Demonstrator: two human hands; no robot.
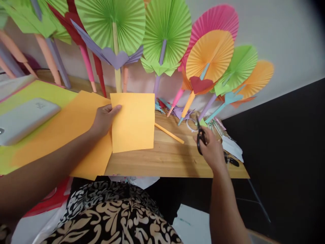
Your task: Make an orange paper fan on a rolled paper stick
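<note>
My left hand (104,118) pinches the upper left edge of a yellow-orange sheet of paper (133,123), thumb on its front. At the right, my right hand (211,145) is closed around black-handled scissors (201,137), whose blades point up and away from me. A thin orange paper stick (169,133) lies on the wooden table (152,164) between the two hands, one end behind the held sheet. Larger orange sheets (83,145) are spread under my left forearm.
Pleated paper fans on rolled sticks lean along the wall, among them a green fan (165,30) and an orange fan (210,54). A tape roll (191,125) and paper scraps lie by their feet. A white box-shaped device (27,118) rests at left on yellow-green paper.
</note>
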